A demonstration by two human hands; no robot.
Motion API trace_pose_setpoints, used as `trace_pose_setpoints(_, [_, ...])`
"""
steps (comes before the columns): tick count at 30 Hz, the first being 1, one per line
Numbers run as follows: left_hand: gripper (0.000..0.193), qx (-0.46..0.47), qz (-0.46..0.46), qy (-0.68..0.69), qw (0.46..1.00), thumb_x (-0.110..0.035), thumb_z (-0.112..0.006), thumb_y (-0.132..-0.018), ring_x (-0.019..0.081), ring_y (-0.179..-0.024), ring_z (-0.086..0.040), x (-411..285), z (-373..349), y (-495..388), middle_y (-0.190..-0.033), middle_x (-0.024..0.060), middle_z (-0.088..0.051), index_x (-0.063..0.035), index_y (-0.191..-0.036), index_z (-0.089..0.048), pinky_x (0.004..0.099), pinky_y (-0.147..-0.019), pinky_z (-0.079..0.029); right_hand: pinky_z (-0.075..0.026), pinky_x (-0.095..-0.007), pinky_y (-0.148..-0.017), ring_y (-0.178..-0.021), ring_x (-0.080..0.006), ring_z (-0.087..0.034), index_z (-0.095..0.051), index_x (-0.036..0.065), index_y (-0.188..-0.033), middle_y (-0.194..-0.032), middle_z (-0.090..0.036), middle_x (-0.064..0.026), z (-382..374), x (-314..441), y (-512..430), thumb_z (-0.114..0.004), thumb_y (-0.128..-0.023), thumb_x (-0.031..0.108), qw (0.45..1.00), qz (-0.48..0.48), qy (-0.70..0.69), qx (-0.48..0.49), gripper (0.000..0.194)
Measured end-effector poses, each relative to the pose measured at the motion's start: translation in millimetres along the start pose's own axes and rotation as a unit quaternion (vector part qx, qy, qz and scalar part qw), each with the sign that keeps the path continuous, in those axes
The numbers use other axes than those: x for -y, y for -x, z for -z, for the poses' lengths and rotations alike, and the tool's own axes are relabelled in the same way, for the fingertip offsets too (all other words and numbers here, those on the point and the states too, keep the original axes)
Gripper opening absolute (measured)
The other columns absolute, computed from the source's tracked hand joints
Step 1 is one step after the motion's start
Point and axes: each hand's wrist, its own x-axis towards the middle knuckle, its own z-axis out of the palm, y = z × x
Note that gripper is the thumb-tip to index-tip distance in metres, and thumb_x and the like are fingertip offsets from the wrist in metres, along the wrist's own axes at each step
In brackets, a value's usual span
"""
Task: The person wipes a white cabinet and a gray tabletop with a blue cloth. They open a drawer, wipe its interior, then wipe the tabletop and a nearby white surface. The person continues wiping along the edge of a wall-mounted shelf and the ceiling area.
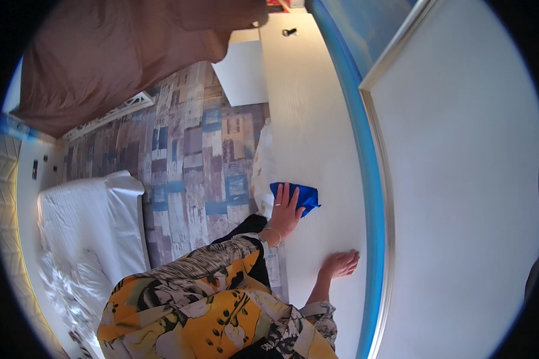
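My left hand [285, 215], palm down with a ring and a thin bracelet, presses a bright blue cloth [308, 196] against a long white wood-grain tabletop [312, 148]. The cloth spreads out beneath the fingers, close to the tabletop's left edge. Nearer my body, my right hand [340, 264] rests on the same surface near its wall side. Its fingers are loosely bent, and nothing shows in it.
A small black object [289, 32] lies at the tabletop's far end. Blue trim [373, 202] and a framed white panel [458, 179] border the right. Left are patchwork-patterned flooring [188, 148], a white-covered piece of furniture [94, 215], a white box-like unit [242, 74] and a hanging brown cloth [117, 58].
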Motion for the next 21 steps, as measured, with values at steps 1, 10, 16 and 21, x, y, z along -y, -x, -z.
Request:
trace_pose_setpoints(1, [0.069,-0.016,0.034,0.034,0.999,-0.035,-0.058,-0.095,0.0488,-0.145,-0.015,3.2,-6.4,1.9,-0.157,0.0280,-0.019,-0.0021,-0.149,-0.032,0.0519,-0.116,-0.024,-0.034,-0.0470,-0.108,-0.132,-0.0279,-0.045,-0.057,0.009,-0.129,-0.140,-0.052,-0.0100,-4.0,0.6,4.8,-0.050,-0.094,0.016,0.999,-0.017,-0.005,0.028,0.036])
trace_pose_setpoints(10, [0.086,-0.051,0.280,0.248,0.926,-0.035,-0.064,-0.093,0.0458,-0.132,-0.039,15.5,-21.9,-20.3,-0.150,0.0291,-0.030,-0.0066,-0.155,-0.012,0.0449,-0.109,-0.037,-0.034,-0.0487,-0.106,-0.132,-0.0276,-0.044,-0.056,0.009,-0.129,-0.141,-0.050,-0.0104,-8.5,-6.1,8.5,-0.051,-0.093,0.016,0.999,-0.018,-0.018,0.028,0.037])
trace_pose_setpoints(16, [0.088,-0.078,0.289,0.271,0.915,-0.030,-0.067,-0.091,0.0435,-0.125,-0.045,28.9,-21.5,-44.6,-0.141,0.0261,-0.041,-0.0067,-0.155,-0.012,0.0458,-0.105,-0.040,-0.035,-0.0489,-0.104,-0.131,-0.0280,-0.046,-0.056,0.008,-0.129,-0.141,-0.051,-0.0108,-10.3,-23.9,24.7,-0.048,-0.094,0.019,0.999,-0.032,-0.015,0.019,0.038])
trace_pose_setpoints(21, [0.087,-0.076,0.291,0.274,0.913,-0.028,-0.068,-0.091,0.0429,-0.124,-0.046,24.6,-25.7,-34.5,-0.140,0.0262,-0.042,-0.0065,-0.155,-0.014,0.0461,-0.103,-0.041,-0.034,-0.0494,-0.104,-0.130,-0.0293,-0.045,-0.056,0.008,-0.129,-0.140,-0.050,-0.0113,-17.7,-33.1,27.9,-0.046,-0.095,0.022,1.000,-0.016,-0.018,0.009,0.039])
